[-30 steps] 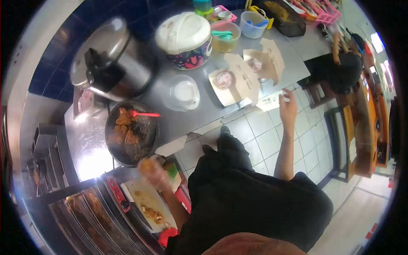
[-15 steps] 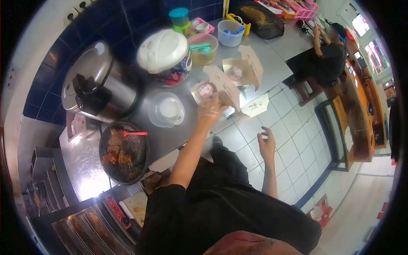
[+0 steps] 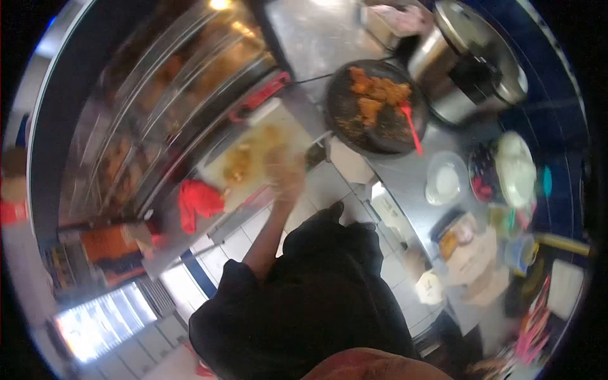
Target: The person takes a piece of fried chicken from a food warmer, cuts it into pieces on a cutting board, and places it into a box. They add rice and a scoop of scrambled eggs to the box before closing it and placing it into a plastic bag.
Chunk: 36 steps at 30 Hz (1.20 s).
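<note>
Head view: gloved left hand (image 3: 283, 170) reaching over the cutting board (image 3: 253, 158) toward fried pieces (image 3: 237, 166); blurred, grip cannot be told; right hand (image 3: 415, 258) blurred too; likely picking step; next calls for closing on one piece.

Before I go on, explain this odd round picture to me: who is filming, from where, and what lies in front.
There is no machine here. A person wears a camera on the head; its wide lens bends the view into a circle, looking down over a black shirt. The left hand, gloved and blurred, reaches over a cutting board with food bits, beside a red cloth. I cannot tell whether it holds anything. The right hand is out of view. On the steel counter sit a pan of fried pieces, a steel pot and open boxes.
</note>
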Each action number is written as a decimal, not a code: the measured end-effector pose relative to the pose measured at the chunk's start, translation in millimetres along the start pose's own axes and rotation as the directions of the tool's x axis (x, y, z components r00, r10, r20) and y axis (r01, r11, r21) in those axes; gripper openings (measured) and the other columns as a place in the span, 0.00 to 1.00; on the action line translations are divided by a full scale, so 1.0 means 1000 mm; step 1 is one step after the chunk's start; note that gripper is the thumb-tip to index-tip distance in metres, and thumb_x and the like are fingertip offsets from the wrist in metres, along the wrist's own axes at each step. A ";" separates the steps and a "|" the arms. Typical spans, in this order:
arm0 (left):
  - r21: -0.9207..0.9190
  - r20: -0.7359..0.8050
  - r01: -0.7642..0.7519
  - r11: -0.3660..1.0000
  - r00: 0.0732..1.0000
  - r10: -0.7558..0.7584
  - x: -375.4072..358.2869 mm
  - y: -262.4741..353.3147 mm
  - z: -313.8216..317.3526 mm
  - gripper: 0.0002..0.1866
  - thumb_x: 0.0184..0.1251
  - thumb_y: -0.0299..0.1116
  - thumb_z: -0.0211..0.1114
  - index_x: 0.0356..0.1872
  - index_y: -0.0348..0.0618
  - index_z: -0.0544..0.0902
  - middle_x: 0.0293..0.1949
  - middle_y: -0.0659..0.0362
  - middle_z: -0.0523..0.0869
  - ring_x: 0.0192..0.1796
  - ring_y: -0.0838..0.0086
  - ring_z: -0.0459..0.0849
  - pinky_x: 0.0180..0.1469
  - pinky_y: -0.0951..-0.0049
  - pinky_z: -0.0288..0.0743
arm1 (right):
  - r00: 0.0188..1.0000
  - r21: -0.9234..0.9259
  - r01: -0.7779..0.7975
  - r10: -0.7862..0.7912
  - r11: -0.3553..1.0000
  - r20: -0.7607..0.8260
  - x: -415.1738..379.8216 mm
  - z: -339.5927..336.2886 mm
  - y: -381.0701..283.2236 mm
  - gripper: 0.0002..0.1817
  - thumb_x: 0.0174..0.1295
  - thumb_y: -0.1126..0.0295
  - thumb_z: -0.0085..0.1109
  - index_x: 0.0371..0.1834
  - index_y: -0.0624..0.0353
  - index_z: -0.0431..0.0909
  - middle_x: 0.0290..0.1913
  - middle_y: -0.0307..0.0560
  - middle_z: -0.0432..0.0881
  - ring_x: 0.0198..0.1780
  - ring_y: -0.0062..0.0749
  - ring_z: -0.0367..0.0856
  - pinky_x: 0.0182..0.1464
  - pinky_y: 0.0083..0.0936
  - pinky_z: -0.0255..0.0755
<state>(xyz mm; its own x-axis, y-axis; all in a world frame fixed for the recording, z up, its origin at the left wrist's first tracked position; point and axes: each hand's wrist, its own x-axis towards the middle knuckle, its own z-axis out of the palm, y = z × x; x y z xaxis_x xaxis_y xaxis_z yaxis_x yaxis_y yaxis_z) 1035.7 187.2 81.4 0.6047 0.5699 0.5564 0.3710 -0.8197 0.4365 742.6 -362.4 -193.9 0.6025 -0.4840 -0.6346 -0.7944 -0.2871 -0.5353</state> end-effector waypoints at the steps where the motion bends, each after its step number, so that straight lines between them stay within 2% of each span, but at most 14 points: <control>1: 0.171 -0.017 0.133 0.976 0.991 -0.132 0.005 -0.026 -0.022 0.33 0.66 0.50 0.69 0.64 0.38 0.75 0.63 0.44 0.76 0.67 0.47 0.71 0.68 0.47 0.66 | 0.999 -0.026 0.028 -0.027 0.999 0.047 0.018 -0.008 -0.006 0.15 0.69 0.68 0.60 0.56 0.57 0.75 0.32 0.45 0.81 0.24 0.29 0.80 0.21 0.28 0.73; 3: 0.329 -0.060 0.283 0.901 0.958 -0.279 0.021 -0.060 -0.051 0.36 0.66 0.55 0.68 0.66 0.37 0.74 0.65 0.42 0.74 0.69 0.47 0.69 0.69 0.47 0.64 | 0.990 -0.055 0.089 -0.082 0.995 0.115 0.053 -0.014 -0.022 0.15 0.68 0.68 0.61 0.56 0.56 0.75 0.34 0.45 0.82 0.25 0.30 0.81 0.22 0.28 0.74; 5: 0.149 -0.224 0.694 0.704 0.718 -0.660 0.031 -0.059 -0.085 0.45 0.64 0.64 0.67 0.68 0.35 0.72 0.66 0.38 0.73 0.70 0.43 0.68 0.71 0.48 0.64 | 0.976 -0.051 0.137 -0.127 0.989 0.175 0.087 -0.021 -0.030 0.15 0.68 0.69 0.61 0.56 0.56 0.75 0.35 0.45 0.82 0.26 0.30 0.82 0.23 0.29 0.74; 6: 0.224 -0.088 0.778 0.586 0.615 -0.783 0.036 -0.063 -0.097 0.52 0.60 0.72 0.65 0.70 0.32 0.71 0.69 0.32 0.68 0.73 0.42 0.66 0.72 0.45 0.62 | 0.968 -0.029 0.157 -0.148 0.987 0.203 0.105 -0.024 -0.032 0.15 0.68 0.69 0.61 0.56 0.56 0.75 0.36 0.45 0.82 0.27 0.30 0.82 0.24 0.29 0.74; 9: 0.400 -0.285 0.792 0.461 0.586 -0.759 -0.002 -0.104 -0.058 0.53 0.60 0.73 0.64 0.71 0.33 0.70 0.69 0.33 0.69 0.73 0.43 0.66 0.71 0.40 0.61 | 0.929 0.187 0.121 -0.177 0.975 0.326 0.155 -0.032 -0.022 0.15 0.68 0.69 0.61 0.57 0.55 0.74 0.38 0.46 0.82 0.29 0.31 0.83 0.25 0.29 0.75; 10: 0.394 -0.288 0.795 0.462 0.583 -0.759 -0.018 -0.127 -0.040 0.53 0.60 0.73 0.64 0.71 0.33 0.70 0.69 0.33 0.69 0.73 0.43 0.66 0.71 0.40 0.61 | 0.940 0.050 0.195 -0.201 0.980 0.275 0.165 -0.036 -0.046 0.15 0.68 0.69 0.61 0.56 0.55 0.75 0.38 0.46 0.82 0.29 0.32 0.83 0.26 0.29 0.75; 11: 0.599 -0.288 0.620 0.507 0.757 -0.586 -0.032 -0.153 -0.021 0.51 0.61 0.73 0.62 0.71 0.36 0.68 0.67 0.33 0.69 0.72 0.41 0.65 0.71 0.38 0.59 | 0.948 -0.045 0.234 -0.217 0.971 0.233 0.146 -0.040 -0.091 0.15 0.68 0.68 0.62 0.56 0.55 0.75 0.38 0.46 0.83 0.30 0.32 0.83 0.26 0.30 0.75; 13: 0.770 -0.228 0.413 0.487 0.890 -0.394 -0.028 -0.148 -0.022 0.49 0.63 0.72 0.60 0.72 0.39 0.65 0.66 0.34 0.70 0.71 0.39 0.65 0.72 0.36 0.57 | 0.951 -0.099 0.253 -0.229 0.962 0.208 0.134 -0.043 -0.129 0.15 0.67 0.68 0.62 0.55 0.56 0.76 0.39 0.47 0.83 0.30 0.33 0.83 0.28 0.30 0.76; 15: 0.339 -0.296 0.746 0.574 0.663 -0.687 0.009 -0.101 -0.061 0.55 0.57 0.76 0.62 0.73 0.40 0.65 0.64 0.32 0.71 0.70 0.38 0.66 0.71 0.37 0.57 | 0.949 -0.122 0.268 -0.240 0.956 0.203 0.133 -0.043 -0.140 0.15 0.67 0.67 0.62 0.55 0.56 0.76 0.40 0.48 0.83 0.31 0.33 0.83 0.29 0.31 0.76; 18: 0.301 -0.270 0.776 0.555 0.627 -0.731 0.023 -0.102 -0.061 0.58 0.51 0.78 0.65 0.73 0.42 0.66 0.62 0.32 0.72 0.67 0.37 0.68 0.69 0.36 0.59 | 0.942 -0.146 0.287 -0.252 0.947 0.221 0.132 -0.029 -0.136 0.15 0.66 0.66 0.63 0.54 0.57 0.77 0.40 0.49 0.83 0.33 0.34 0.84 0.31 0.32 0.76; 22: 0.308 -0.288 0.747 0.590 0.664 -0.690 0.019 -0.110 -0.036 0.58 0.50 0.78 0.66 0.74 0.43 0.66 0.61 0.34 0.73 0.64 0.37 0.70 0.68 0.36 0.61 | 0.940 -0.158 0.301 -0.265 0.940 0.215 0.135 -0.018 -0.105 0.15 0.66 0.65 0.64 0.53 0.58 0.78 0.42 0.50 0.84 0.34 0.35 0.84 0.34 0.33 0.77; 24: 0.327 -0.132 0.745 0.582 0.646 -0.752 0.024 -0.105 -0.033 0.58 0.51 0.79 0.64 0.75 0.44 0.65 0.64 0.33 0.71 0.66 0.35 0.69 0.68 0.35 0.60 | 0.940 -0.169 0.302 -0.264 0.938 0.215 0.135 -0.015 -0.092 0.15 0.65 0.65 0.64 0.52 0.58 0.78 0.42 0.50 0.84 0.35 0.36 0.84 0.35 0.34 0.77; 34: 0.490 -0.247 0.610 0.623 0.783 -0.571 0.061 -0.117 0.022 0.60 0.49 0.81 0.64 0.77 0.49 0.64 0.60 0.34 0.73 0.65 0.38 0.70 0.63 0.37 0.64 | 0.951 -0.171 0.289 -0.263 0.942 0.163 0.126 -0.006 -0.050 0.16 0.63 0.62 0.66 0.49 0.60 0.81 0.45 0.54 0.86 0.39 0.39 0.85 0.43 0.37 0.78; 36: 0.505 -0.110 0.700 0.504 0.632 -0.767 0.085 -0.096 0.010 0.40 0.62 0.71 0.58 0.65 0.51 0.76 0.64 0.36 0.74 0.68 0.42 0.70 0.66 0.34 0.59 | 0.951 -0.175 0.293 -0.269 0.940 0.151 0.127 -0.004 -0.043 0.16 0.63 0.62 0.66 0.48 0.61 0.82 0.46 0.54 0.86 0.40 0.40 0.85 0.44 0.38 0.78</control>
<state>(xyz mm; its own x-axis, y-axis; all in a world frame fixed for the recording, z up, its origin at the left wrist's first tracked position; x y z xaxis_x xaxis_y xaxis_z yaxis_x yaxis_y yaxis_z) 1058.4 313.9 80.2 0.0196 0.9953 0.0946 0.9667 -0.0430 0.2522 852.6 -415.2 -249.1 0.7982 -0.2582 -0.5443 -0.5835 -0.5564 -0.5916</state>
